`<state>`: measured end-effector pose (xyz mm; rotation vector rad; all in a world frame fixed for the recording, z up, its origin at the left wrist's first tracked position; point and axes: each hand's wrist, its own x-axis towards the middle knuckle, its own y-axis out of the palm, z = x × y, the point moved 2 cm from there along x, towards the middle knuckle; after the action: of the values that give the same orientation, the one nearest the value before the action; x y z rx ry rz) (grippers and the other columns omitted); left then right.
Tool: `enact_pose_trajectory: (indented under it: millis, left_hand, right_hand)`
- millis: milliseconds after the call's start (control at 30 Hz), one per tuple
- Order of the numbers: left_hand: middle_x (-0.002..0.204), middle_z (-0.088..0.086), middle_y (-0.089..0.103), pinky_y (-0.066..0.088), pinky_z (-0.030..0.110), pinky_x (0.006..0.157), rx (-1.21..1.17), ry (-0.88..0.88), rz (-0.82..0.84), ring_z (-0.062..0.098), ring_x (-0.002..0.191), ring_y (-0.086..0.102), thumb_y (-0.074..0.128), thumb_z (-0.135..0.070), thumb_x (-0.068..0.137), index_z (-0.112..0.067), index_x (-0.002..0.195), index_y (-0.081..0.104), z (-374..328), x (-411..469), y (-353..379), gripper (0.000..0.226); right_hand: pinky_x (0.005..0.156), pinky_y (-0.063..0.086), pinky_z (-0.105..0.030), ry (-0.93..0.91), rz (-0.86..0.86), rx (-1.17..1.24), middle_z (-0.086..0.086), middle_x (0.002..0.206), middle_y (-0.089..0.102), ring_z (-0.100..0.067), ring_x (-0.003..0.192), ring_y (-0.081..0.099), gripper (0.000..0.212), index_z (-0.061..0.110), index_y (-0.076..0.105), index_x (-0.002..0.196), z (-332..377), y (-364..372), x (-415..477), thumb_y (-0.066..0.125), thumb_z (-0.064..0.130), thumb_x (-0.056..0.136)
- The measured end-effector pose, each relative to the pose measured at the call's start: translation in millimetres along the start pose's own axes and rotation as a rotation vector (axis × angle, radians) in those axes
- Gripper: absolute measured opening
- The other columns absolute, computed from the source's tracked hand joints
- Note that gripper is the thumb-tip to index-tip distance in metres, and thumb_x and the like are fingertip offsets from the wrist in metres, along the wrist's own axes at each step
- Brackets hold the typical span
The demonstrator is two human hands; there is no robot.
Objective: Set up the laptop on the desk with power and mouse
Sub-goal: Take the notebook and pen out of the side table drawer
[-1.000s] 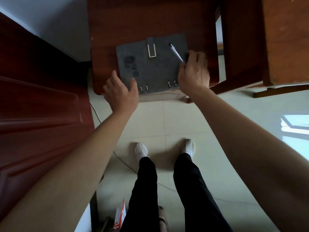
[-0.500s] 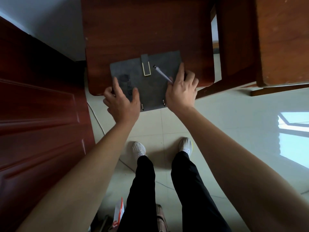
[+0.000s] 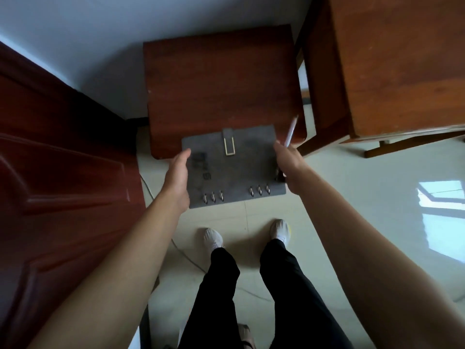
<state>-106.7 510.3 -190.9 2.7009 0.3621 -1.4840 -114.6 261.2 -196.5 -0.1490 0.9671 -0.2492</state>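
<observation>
A grey ring binder point(image 3: 234, 167) with a strap and metal clasp is held in the air, past the front edge of a small dark-red wooden table point(image 3: 221, 84). My left hand point(image 3: 177, 177) grips the binder's left edge. My right hand point(image 3: 289, 162) grips its right edge and also pinches a white pen point(image 3: 291, 132), which sticks up and away from me. The binder's metal rings face me. No laptop, power cable or mouse can be seen.
A dark-red door point(image 3: 57, 185) stands at the left. A larger wooden desk point(image 3: 397, 64) with a leg frame is at the right. A thin cable point(image 3: 186, 255) runs over the pale tiled floor beside my feet point(image 3: 212, 239).
Both hands have lifted the binder off the small table and drawn it toward me. The pen, which lay on the cover, now stands up in my right hand.
</observation>
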Motion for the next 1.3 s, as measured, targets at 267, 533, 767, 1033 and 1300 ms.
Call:
enact_pose_trajectory:
  millis: [267, 533, 767, 1033, 1300]
  left_hand:
    - [0.126, 0.002, 0.051, 0.048, 0.041, 0.092, 0.033, -0.022, 0.315, 0.021, 0.110, 0.058, 0.051, -0.060, 0.090, -0.035, 0.137, 0.049, -61, -112, 30, 0.054]
    - [0.133, 0.006, 0.056, 0.041, 0.042, 0.104, 0.397, 0.156, 0.773, 0.023, 0.117, 0.054, 0.043, -0.051, 0.097, -0.027, 0.122, 0.059, -97, -254, 181, 0.037]
    - [0.151, 0.014, 0.038, 0.036, 0.050, 0.109, 0.739, 0.164, 0.949, 0.034, 0.132, 0.042, 0.039, -0.066, 0.092, -0.024, 0.152, 0.031, -58, -366, 315, 0.074]
    - [0.132, 0.013, 0.054, 0.043, 0.058, 0.096, 0.827, 0.090, 1.059, 0.034, 0.119, 0.051, 0.039, -0.066, 0.091, -0.019, 0.148, 0.038, 39, -449, 471, 0.073]
    - [0.133, 0.014, 0.056, 0.051, 0.050, 0.079, 0.949, 0.027, 1.107, 0.031, 0.118, 0.055, 0.041, -0.063, 0.092, -0.020, 0.136, 0.049, 121, -503, 641, 0.062]
  right_hand:
    - [0.091, 0.048, -0.031, -0.117, 0.077, 0.484, 0.004, 0.113, 0.073, -0.016, 0.111, 0.060, 0.034, 0.020, 0.064, 0.126, 2, -81, -136, 0.040, 0.019, 0.102]
    - [0.046, 0.036, -0.022, -0.259, -0.095, 0.844, 0.012, 0.061, 0.053, -0.005, 0.054, 0.043, 0.057, 0.026, 0.069, 0.117, -22, -244, -268, 0.034, 0.007, 0.077]
    - [0.069, 0.045, -0.034, -0.315, -0.167, 1.076, 0.002, 0.071, 0.067, -0.017, 0.067, 0.053, 0.062, 0.023, 0.066, 0.122, -100, -384, -338, 0.039, 0.016, 0.067]
    - [0.071, 0.053, -0.041, -0.321, -0.254, 1.164, -0.004, 0.080, 0.070, -0.021, 0.062, 0.064, 0.063, 0.020, 0.066, 0.121, -210, -536, -367, 0.038, 0.014, 0.065]
    - [0.077, 0.051, -0.045, -0.282, -0.372, 1.255, -0.008, 0.099, 0.067, -0.028, 0.078, 0.062, 0.070, 0.030, 0.061, 0.129, -284, -688, -354, 0.036, 0.013, 0.067]
